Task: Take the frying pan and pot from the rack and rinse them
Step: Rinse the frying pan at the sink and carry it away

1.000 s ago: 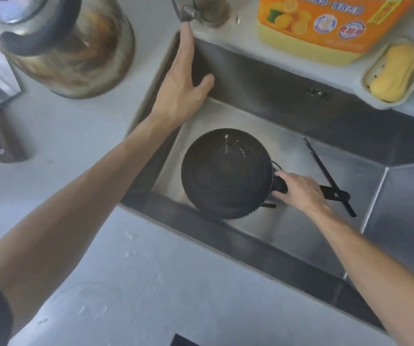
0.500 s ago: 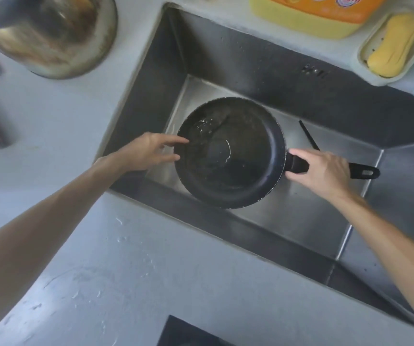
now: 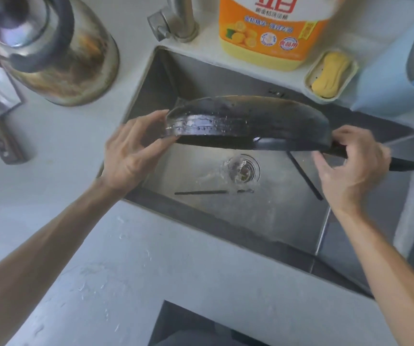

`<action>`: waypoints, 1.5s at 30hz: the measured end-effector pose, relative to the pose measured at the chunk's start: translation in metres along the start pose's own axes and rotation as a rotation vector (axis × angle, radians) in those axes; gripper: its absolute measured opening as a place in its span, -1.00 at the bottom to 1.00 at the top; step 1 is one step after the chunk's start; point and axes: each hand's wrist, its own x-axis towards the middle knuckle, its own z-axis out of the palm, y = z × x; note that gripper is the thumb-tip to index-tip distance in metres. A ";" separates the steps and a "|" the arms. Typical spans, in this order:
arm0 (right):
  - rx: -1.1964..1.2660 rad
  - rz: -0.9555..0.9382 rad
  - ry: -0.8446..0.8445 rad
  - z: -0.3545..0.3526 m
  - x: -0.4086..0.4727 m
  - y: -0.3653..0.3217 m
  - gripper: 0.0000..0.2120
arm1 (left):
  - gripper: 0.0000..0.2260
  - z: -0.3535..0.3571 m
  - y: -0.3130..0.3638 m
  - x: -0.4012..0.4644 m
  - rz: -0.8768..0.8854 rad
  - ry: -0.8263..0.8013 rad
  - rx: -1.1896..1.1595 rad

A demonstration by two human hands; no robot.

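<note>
The black frying pan [image 3: 246,122] hangs tilted over the steel sink [image 3: 270,211], its underside turned towards me and wet with drops. My left hand [image 3: 132,153] pinches the pan's left rim between thumb and fingers. My right hand [image 3: 350,163] grips the black handle at the pan's right end. Water runs out of the pan and splashes at the drain [image 3: 242,169]. No pot or rack is in view.
Two black chopsticks [image 3: 201,192] lie in the sink. A steel kettle [image 3: 58,48] stands on the counter at the left, a knife [image 3: 4,143] beside it. Behind the sink are the tap [image 3: 173,20], an orange detergent bottle [image 3: 270,28] and a soap dish [image 3: 330,73].
The pan went from level in the sink to lifted and tipped on its side, pouring out its water. My left hand came from the tap and took hold of the rim.
</note>
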 end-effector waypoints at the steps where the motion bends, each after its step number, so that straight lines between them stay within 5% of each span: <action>1: -0.008 -0.024 0.034 -0.007 0.004 -0.002 -0.81 | -0.63 -0.006 0.002 0.006 0.014 0.023 0.029; 5: -0.058 -0.072 -0.008 -0.045 0.024 -0.004 -0.82 | -0.71 -0.033 0.013 0.030 0.022 0.055 0.028; 8: -0.137 -0.126 -0.192 -0.082 0.036 -0.004 -0.75 | -0.70 -0.055 0.026 0.051 -0.147 0.016 -0.156; 12: -0.177 -0.015 -0.458 -0.143 0.045 -0.017 -0.60 | -0.66 -0.088 0.044 0.093 -0.495 -0.288 -0.521; 14: -0.215 0.103 -0.561 -0.181 0.041 -0.028 -0.57 | -0.61 -0.102 0.052 0.112 -0.512 -0.419 -0.648; 18: -0.220 0.380 -0.606 -0.265 0.015 -0.042 -0.53 | -0.54 -0.126 0.081 0.159 -0.306 -0.558 -0.869; 22: -0.262 0.557 -0.541 -0.352 -0.034 -0.048 -0.53 | -0.76 -0.144 0.134 0.205 0.029 -0.772 -1.017; 26: -0.289 0.740 -0.459 -0.452 -0.087 -0.047 -0.52 | -0.49 -0.153 0.226 0.241 0.337 -0.872 -1.023; 30: -0.344 0.873 -0.332 -0.546 -0.166 -0.042 -0.61 | -0.70 -0.181 0.355 0.263 0.527 -0.894 -1.066; 35: -0.400 1.083 -0.148 -0.651 -0.299 -0.035 -0.48 | -0.62 -0.220 0.546 0.253 0.793 -0.939 -1.142; 45: -0.418 1.509 0.065 -0.860 -0.558 -0.083 -0.61 | -0.65 -0.333 0.932 0.109 1.287 -1.034 -1.157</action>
